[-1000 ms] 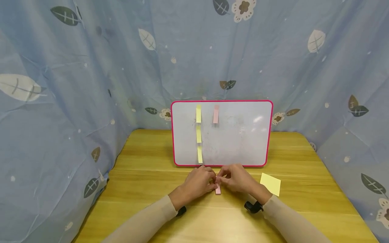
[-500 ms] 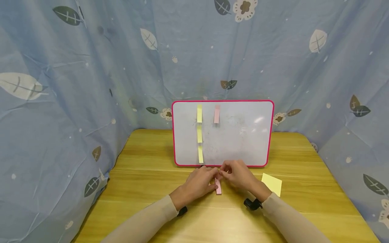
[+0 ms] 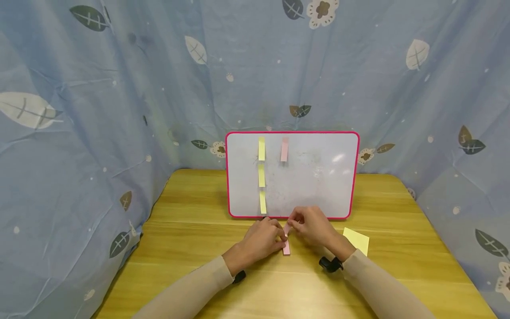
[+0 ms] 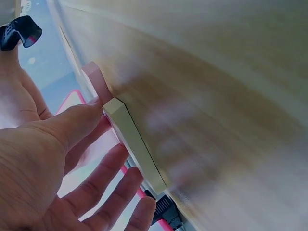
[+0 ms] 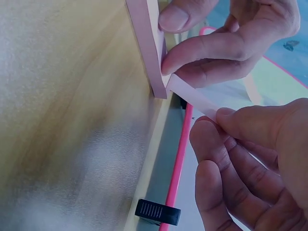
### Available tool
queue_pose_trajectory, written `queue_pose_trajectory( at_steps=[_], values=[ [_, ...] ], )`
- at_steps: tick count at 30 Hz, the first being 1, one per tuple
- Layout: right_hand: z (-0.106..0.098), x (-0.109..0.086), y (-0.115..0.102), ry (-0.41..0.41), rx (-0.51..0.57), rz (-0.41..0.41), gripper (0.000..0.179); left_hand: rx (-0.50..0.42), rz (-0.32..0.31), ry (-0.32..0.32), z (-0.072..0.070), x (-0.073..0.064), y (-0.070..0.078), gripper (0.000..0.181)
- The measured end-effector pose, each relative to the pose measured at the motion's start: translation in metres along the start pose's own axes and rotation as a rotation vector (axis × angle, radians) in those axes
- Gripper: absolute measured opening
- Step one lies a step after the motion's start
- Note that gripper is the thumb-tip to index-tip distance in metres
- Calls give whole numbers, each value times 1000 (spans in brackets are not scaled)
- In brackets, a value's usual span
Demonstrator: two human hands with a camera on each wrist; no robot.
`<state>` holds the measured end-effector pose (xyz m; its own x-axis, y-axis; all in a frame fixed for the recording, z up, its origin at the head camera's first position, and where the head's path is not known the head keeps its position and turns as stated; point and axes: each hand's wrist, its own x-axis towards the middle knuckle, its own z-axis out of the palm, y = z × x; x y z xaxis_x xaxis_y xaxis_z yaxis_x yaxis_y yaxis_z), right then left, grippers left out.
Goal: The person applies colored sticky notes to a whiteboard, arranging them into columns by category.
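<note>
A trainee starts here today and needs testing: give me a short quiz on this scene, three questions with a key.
1. How many yellow strips are stuck to the whiteboard?
2. Which hand pinches the raised pink strip at the pink pad: A left, B right, C neither?
3. True or false: the yellow sheet lies on the table.

Key: 1. Three. 2. B, the right hand. 3. True.

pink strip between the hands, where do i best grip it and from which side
Probably pinch the pink strip by its raised end, coming from the right. It is thin and slants off the pink pad, leaving that end clear, where the right hand pinches it. The left hand holds the pad from the left.
</note>
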<state>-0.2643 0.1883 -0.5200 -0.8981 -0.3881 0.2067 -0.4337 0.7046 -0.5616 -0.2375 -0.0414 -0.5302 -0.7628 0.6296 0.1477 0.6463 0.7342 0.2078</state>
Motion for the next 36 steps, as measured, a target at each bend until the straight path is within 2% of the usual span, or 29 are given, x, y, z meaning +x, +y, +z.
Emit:
queue_pose_trajectory(
  at_steps=[10,24,29,36],
  values=[
    [-5,3,1,25,-1,-43,13,25,3,-2,-2,1,0,10],
    [-12,3,0,28,8,-26,9,32,12,35,1,-3,1,10],
    [-21,4,-2,72,29,-31,8,27,17,47,1,-1,1,10],
    [-27,2,-1,150,37,-54,7,-28,3,40,4,-1,0,7]
  ],
)
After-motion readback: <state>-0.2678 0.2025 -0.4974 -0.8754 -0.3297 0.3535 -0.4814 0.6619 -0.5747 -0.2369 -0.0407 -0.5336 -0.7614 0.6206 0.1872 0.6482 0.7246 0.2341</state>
